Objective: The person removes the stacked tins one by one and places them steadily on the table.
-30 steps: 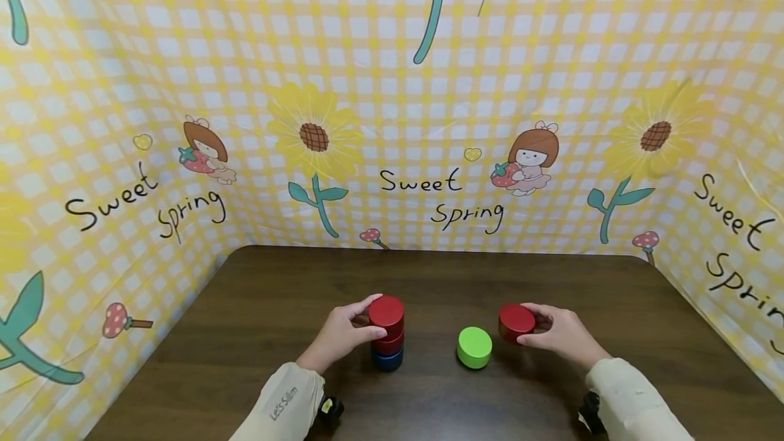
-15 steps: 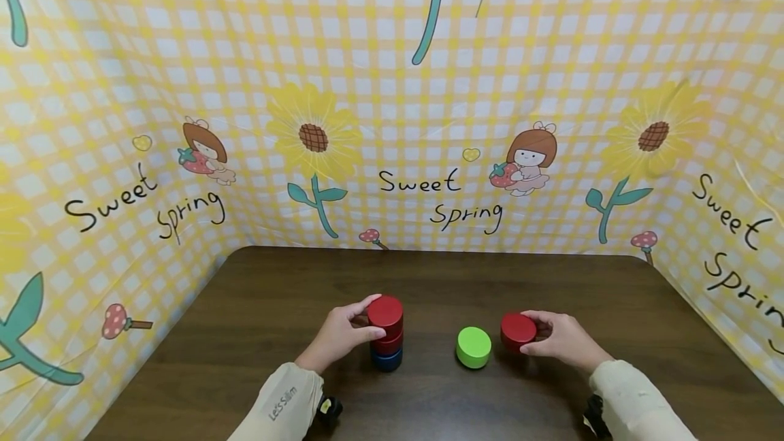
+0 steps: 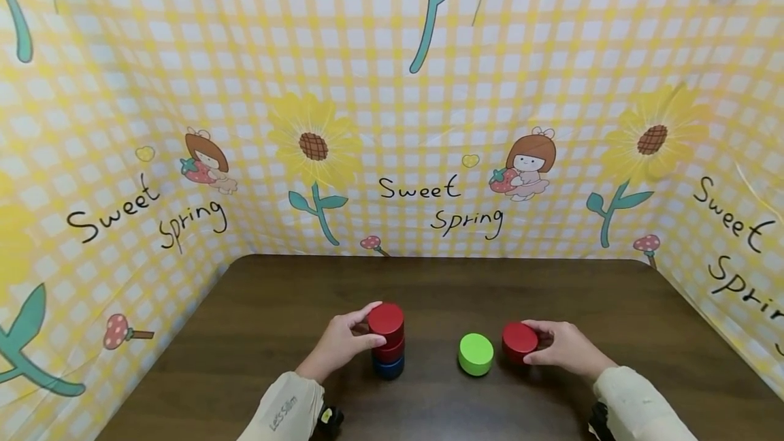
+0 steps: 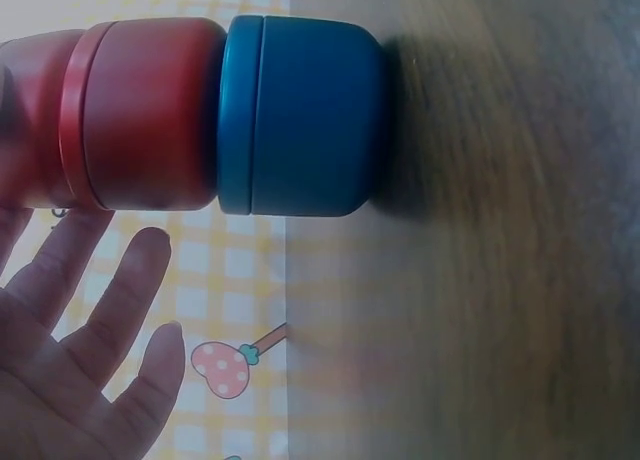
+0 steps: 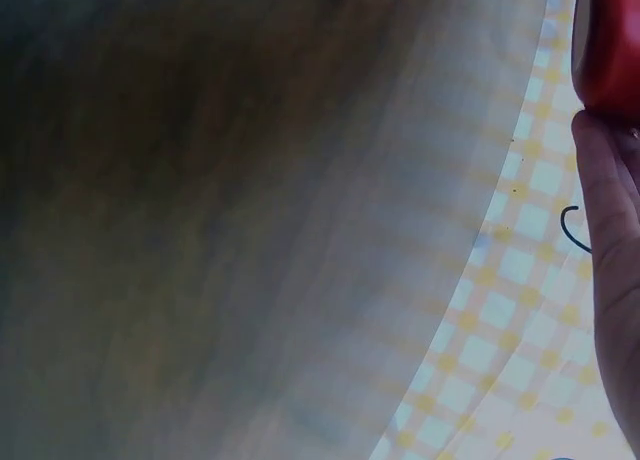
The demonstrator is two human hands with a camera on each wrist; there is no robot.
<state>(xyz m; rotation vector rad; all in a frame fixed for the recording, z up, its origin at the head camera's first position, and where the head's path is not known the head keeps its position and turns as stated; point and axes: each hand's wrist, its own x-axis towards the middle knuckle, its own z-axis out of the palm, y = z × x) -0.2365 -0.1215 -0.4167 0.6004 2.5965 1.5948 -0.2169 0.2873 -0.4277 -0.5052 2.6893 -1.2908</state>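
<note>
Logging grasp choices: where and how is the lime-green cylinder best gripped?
Probably pinch the lime-green cylinder across its round side wall, near and far, coming from the left: it stands upright, and the red cylinder in the right hand crowds its right.

Left grip (image 3: pixel 340 341) and right grip (image 3: pixel 565 347) each in a thumb-and-finger pinch, forearms (image 3: pixel 283 405) well apart.

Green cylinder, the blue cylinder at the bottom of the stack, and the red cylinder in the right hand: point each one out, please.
Green cylinder (image 3: pixel 476 354): head view, on its top face.
Blue cylinder (image 4: pixel 305 117): left wrist view, on its side.
Separate red cylinder (image 3: pixel 519 340): head view, on its top face.
</note>
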